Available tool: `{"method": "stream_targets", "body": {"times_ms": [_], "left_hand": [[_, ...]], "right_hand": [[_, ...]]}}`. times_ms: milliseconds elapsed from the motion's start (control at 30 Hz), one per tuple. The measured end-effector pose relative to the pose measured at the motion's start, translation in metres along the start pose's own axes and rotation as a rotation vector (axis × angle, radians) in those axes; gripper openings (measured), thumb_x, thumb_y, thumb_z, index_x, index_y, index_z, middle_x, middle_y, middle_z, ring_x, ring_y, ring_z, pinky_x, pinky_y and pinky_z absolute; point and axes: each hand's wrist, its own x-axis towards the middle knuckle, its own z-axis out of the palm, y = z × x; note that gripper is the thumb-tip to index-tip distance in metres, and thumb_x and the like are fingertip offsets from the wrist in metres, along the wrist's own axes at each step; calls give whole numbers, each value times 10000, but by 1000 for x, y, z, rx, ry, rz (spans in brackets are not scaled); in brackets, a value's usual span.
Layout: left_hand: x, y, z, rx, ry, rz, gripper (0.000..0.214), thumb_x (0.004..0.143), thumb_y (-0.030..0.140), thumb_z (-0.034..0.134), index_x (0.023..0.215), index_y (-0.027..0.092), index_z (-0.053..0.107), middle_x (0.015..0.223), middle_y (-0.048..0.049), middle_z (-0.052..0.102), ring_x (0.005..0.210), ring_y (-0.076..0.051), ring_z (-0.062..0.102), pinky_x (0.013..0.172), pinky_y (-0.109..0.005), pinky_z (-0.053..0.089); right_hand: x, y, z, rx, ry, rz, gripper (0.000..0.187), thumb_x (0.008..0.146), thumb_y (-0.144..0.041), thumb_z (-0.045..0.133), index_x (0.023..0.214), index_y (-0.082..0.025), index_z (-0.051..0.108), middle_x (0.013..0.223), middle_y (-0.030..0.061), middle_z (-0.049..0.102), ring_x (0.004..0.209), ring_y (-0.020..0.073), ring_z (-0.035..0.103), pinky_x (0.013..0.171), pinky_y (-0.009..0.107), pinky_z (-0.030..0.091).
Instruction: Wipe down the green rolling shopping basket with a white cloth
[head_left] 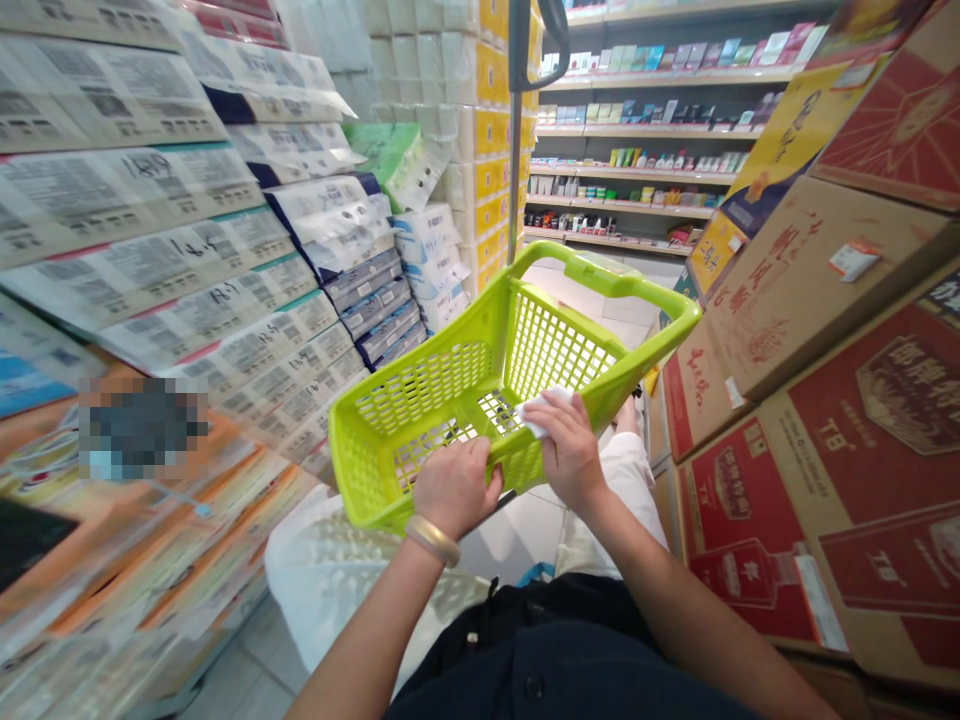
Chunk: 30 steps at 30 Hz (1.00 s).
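Note:
A lime-green plastic shopping basket (420,395) with latticed walls is tilted in front of me, over my lap. My left hand (455,487) is closed round its near rim, a pale bangle on the wrist. With my right hand (564,445) I press a white cloth or tissue (541,408) against the near wall's rim, further right; the fingers lie over the cloth. The raised handle (600,275) of the basket points away to the far right. Through the lattice, the basket's inside shows only its holes and floor.
Stacked paper packs (187,190) rise on the left. Cardboard cartons (780,290) stand close on the right. Beyond the basket are a grey upright pole (515,150), tissue bundles (491,130) and stocked shelves (645,130). A blurred-out patch (142,428) lies on the left.

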Motion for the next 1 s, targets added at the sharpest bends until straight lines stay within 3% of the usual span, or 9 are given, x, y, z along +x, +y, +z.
{"method": "stream_targets", "body": {"times_ms": [133,267,367,567,800,1000], "left_hand": [[0,-1,2,-2,8,10,182,888,348,496,925,199,595,858,-78,711,841,-271,675,694,-368,458],[-1,-2,3,-4,19,9,185,897,352,481,908,204,592,848,-74,708,836,-268,673,699,-368,458],[0,-1,4,-3,16,5,201,902,365,474,898,203,593,845,-77,707,832,-266,670,695,-364,452],[0,0,1,-15,-1,13,189,883,349,506,934,198,606,850,-79,710,831,-264,667,690,-356,443],[-2,2,4,-27,42,31,240,922,388,476,903,194,617,837,-84,709,823,-257,661,706,-356,438],[0,1,5,-13,23,36,377,1008,392,321,868,207,618,814,-72,713,797,-232,663,667,-338,403]], "right_hand": [[-6,-8,7,62,-101,-71,339,925,-67,432,1052,-246,691,1129,3,757,1225,163,627,1218,382,269],[7,13,-6,11,29,10,333,923,-69,436,1038,-240,697,1080,25,767,1193,189,648,1208,422,287],[9,15,-10,-26,98,52,323,921,-76,443,1045,-233,697,1081,37,767,1208,210,639,1214,451,270],[-7,-9,5,70,-105,-104,320,933,-76,444,1055,-241,689,1125,3,759,1218,162,632,1208,370,287],[9,17,-16,-63,93,39,334,921,-69,433,1046,-236,695,1083,29,766,1214,207,636,1220,447,263],[-6,2,-7,13,-53,-107,327,924,-68,442,1064,-243,679,1118,-6,760,1242,164,618,1233,365,249]]}}
